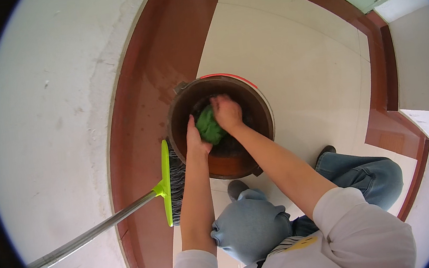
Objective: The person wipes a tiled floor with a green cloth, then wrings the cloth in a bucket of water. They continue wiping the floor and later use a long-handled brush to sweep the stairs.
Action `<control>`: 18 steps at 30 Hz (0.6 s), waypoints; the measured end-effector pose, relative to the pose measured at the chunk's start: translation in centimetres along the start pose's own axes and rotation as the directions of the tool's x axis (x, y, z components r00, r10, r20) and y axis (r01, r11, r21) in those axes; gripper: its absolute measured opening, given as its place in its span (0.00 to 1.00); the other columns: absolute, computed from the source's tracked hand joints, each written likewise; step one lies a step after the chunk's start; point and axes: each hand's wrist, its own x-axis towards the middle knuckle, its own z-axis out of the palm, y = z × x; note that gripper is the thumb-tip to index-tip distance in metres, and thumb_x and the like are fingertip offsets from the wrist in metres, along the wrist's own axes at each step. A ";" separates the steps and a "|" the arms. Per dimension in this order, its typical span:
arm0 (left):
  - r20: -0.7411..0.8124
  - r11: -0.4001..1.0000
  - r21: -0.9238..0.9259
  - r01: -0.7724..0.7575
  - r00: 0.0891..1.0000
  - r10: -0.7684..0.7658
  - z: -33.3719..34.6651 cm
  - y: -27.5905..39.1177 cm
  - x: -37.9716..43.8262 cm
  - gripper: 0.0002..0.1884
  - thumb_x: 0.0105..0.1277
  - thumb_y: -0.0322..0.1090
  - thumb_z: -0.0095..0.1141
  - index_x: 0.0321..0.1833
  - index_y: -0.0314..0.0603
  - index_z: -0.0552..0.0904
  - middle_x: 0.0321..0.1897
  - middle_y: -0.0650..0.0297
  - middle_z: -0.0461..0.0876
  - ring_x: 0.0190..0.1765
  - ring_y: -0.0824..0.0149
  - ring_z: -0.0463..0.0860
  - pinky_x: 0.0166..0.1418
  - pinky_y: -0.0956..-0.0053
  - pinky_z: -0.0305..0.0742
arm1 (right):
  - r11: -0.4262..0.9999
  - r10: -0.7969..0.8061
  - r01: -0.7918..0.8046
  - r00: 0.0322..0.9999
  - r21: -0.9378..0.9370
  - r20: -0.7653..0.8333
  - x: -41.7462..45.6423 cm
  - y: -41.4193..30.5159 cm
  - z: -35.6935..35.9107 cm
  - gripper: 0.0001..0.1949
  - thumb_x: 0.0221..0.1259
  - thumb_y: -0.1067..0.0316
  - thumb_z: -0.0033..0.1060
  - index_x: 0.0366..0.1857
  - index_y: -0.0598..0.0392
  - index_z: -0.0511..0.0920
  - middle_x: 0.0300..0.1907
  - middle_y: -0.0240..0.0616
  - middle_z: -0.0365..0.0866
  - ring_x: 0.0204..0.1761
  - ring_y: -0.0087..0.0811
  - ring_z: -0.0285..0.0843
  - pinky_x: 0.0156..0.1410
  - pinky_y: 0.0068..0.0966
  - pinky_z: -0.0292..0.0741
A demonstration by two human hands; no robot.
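A wet-looking green cloth (209,126) is bunched between my two hands, inside a round brown bucket (224,169) on the floor. My left hand (196,136) holds the cloth from its left side, thumb pointing up. On the cloth's upper right edge lies my right hand (227,112), blurred at the fingertips, with the fingers curled against it. Dark liquid seems to fill the bottom of the bucket, below both hands. How far my right fingers close round the cloth is partly hidden.
A mop with a lime-green head (167,183), grey strands and a metal handle (95,232) leans at the bucket's left. A red curved handle (228,75) lies along the bucket's far rim. The white wall (55,111) rises at left. My shoes and knees are close to the bucket.
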 end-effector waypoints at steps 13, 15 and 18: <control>0.096 0.997 0.006 -0.071 0.993 0.070 -3.2 0.4 6.8 0.25 0.74 0.56 0.52 0.66 0.50 0.79 0.64 0.57 0.80 0.67 0.54 0.76 0.70 0.44 0.70 | 0.832 0.029 -0.071 0.996 0.550 0.084 -5.4 -6.2 -2.8 0.12 0.67 0.64 0.62 0.45 0.60 0.77 0.40 0.60 0.83 0.48 0.56 0.83 0.51 0.41 0.78; 0.246 1.000 -0.010 0.029 0.969 -0.025 -1.0 0.9 2.2 0.26 0.75 0.56 0.52 0.64 0.44 0.79 0.61 0.58 0.81 0.63 0.55 0.79 0.68 0.55 0.74 | 0.789 -0.152 0.024 0.976 0.614 0.156 -7.8 -9.4 -5.6 0.12 0.67 0.61 0.63 0.42 0.60 0.77 0.36 0.57 0.82 0.42 0.54 0.84 0.45 0.39 0.78; 0.615 0.990 -0.115 0.080 0.788 0.008 -4.0 0.8 5.4 0.25 0.75 0.54 0.52 0.64 0.42 0.79 0.59 0.60 0.82 0.60 0.56 0.81 0.65 0.59 0.77 | 0.816 -0.373 0.306 0.927 0.490 0.044 -8.3 -10.5 -5.0 0.15 0.66 0.57 0.66 0.29 0.58 0.76 0.25 0.51 0.78 0.30 0.54 0.80 0.34 0.38 0.75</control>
